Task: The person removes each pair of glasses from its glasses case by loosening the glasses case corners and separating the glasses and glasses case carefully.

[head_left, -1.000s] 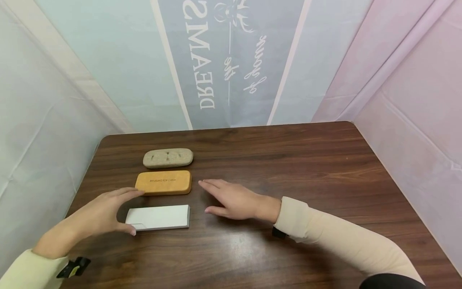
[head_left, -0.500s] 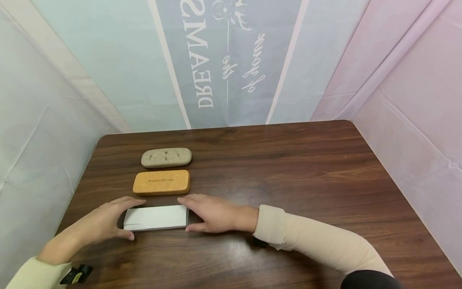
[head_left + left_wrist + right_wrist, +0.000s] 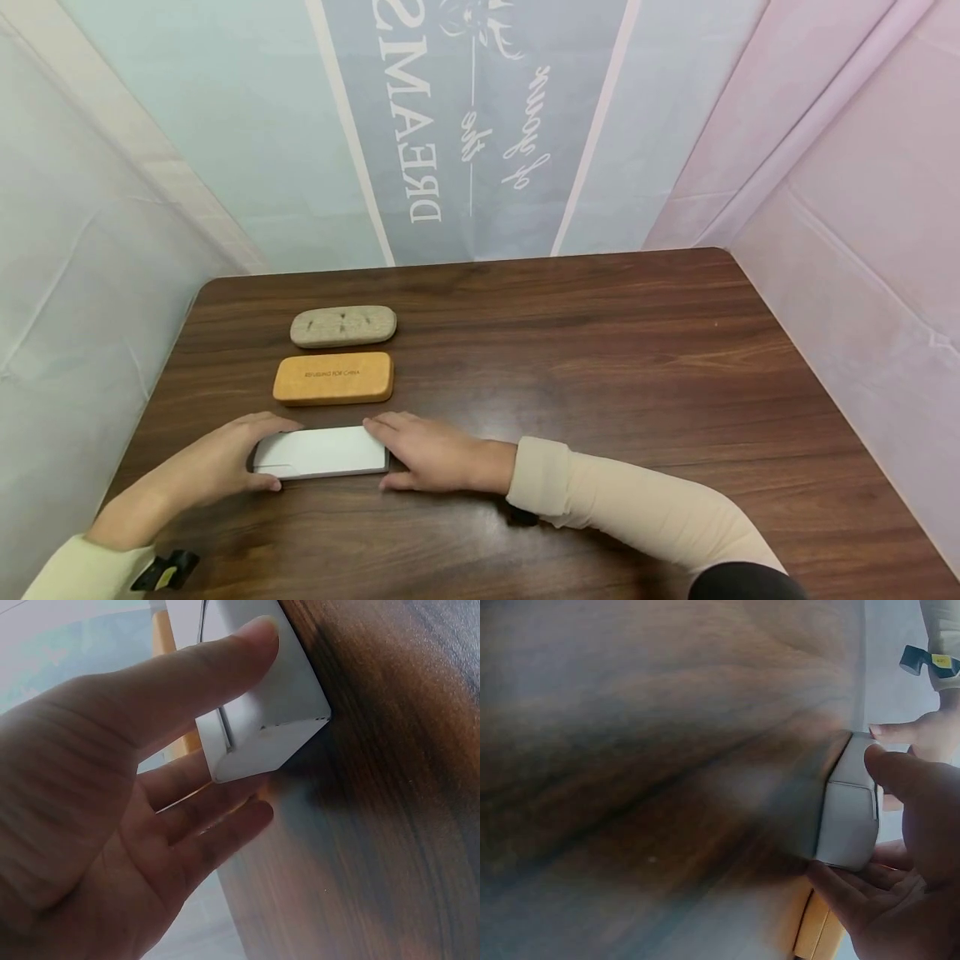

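Observation:
A white oblong glasses case (image 3: 326,452) lies on the table, nearest the person, with both hands at its ends. My left hand (image 3: 213,462) grips its left end, thumb along the near side and fingers at the far side. In the left wrist view, the thumb lies against the case's side (image 3: 281,690), while the lower fingers extend past its end. My right hand (image 3: 431,454) holds the right end between thumb and fingers. The right wrist view shows its end face (image 3: 847,821) with a seam, fingertips at the corner.
Just beyond lies a yellow glasses case (image 3: 333,379) with dark lettering, and behind it a beige, fabric-like glasses case (image 3: 343,327). The brown wood-grain table (image 3: 600,358) is bordered by hanging cloth (image 3: 480,167) at the back and sides.
My right hand has moved left and toward the person, from beside the white case onto its right end. My left hand has closed in around the left end. The cases remain on the table.

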Motion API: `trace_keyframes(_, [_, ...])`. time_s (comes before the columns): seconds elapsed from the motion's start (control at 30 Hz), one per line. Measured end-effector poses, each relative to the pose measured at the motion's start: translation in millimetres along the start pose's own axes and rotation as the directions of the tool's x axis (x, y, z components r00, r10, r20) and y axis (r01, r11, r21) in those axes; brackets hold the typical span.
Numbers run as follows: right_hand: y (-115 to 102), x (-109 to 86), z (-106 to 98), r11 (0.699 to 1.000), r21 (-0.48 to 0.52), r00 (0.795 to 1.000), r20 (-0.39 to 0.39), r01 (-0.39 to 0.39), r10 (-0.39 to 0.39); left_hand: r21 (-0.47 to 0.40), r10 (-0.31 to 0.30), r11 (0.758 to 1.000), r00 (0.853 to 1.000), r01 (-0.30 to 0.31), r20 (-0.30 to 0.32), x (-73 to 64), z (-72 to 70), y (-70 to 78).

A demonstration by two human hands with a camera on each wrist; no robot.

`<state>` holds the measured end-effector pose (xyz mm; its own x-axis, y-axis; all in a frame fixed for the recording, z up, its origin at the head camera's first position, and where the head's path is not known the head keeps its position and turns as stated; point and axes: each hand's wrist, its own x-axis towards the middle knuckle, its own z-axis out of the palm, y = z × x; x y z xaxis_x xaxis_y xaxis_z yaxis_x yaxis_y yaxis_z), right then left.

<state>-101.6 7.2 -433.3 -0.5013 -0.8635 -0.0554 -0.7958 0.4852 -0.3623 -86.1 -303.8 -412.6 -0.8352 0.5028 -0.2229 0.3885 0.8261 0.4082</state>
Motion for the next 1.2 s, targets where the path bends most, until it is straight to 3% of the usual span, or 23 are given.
trace_keyframes(0.23, [-0.4,2.8,3.4,1.0,-0.029,0.999,-0.042,-0.01,0.009,0.001,0.015,1.0,1.0,-0.015,-0.018,-1.1,2.2,0.2])
trace_keyframes(0.67, [-1.3,6.2,0.8,0.999,0.017,0.998,-0.059,-0.034,0.035,0.016,0.01,1.0,1.0,-0.01,-0.015,1.8,1.9,3.1])
trace_keyframes(1.0, [6.6,1.9,-7.6,0.996,0.08,0.997,-0.059,-0.049,0.054,0.034,-0.002,0.999,1.0,0.003,-0.028,7.3,-0.8,14.1])
trace_keyframes(1.2, [15.5,-6.2,-15.3,0.991,0.122,0.996,-0.065,-0.054,0.062,0.054,0.02,0.998,0.999,-0.018,-0.034,14.0,-3.1,24.1])
